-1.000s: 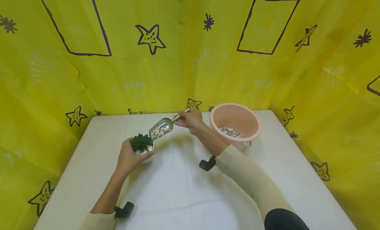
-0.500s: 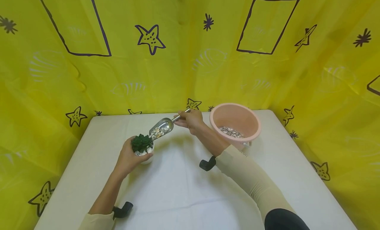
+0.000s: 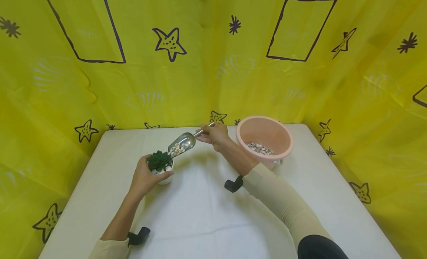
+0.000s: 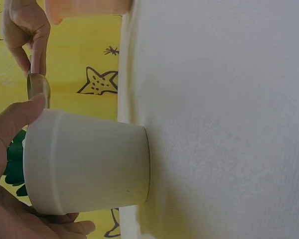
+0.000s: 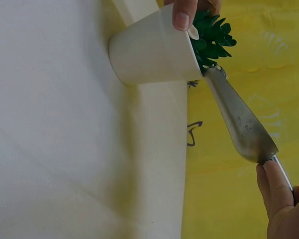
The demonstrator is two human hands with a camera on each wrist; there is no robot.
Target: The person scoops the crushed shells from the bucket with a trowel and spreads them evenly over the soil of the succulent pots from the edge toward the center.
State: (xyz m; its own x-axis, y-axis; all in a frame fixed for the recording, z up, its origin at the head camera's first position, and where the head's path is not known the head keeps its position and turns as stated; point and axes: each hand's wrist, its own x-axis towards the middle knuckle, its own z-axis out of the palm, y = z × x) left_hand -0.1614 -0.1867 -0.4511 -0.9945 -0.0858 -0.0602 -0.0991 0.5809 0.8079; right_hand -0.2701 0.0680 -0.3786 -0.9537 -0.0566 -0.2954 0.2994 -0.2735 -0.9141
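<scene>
My left hand (image 3: 144,176) grips a white plant pot (image 4: 94,162) near its rim, thumb on one side and fingers on the other. Out of the pot rises a green succulent (image 3: 158,160) with white pebbles (image 3: 161,170) around its base. In my right hand (image 3: 216,135) is a metal scoop (image 5: 241,119), held by its thin handle. Mixed pebbles (image 3: 178,149) lie in the scoop's bowl, which tilts down toward the pot with its tip right at the rim. The right wrist view shows the scoop's underside, so its load is hidden there.
A pink bucket (image 3: 287,153) stands at the back right of the white-covered table (image 3: 207,210), with pebbles (image 3: 260,148) in its bottom. My right forearm passes in front of it. Yellow patterned curtains (image 3: 200,81) hang behind the table and along both sides.
Both hands, the pot and the scoop stay almost where they were. The pot shows only a very slight shift, and the pebbles still sit in the scoop.
</scene>
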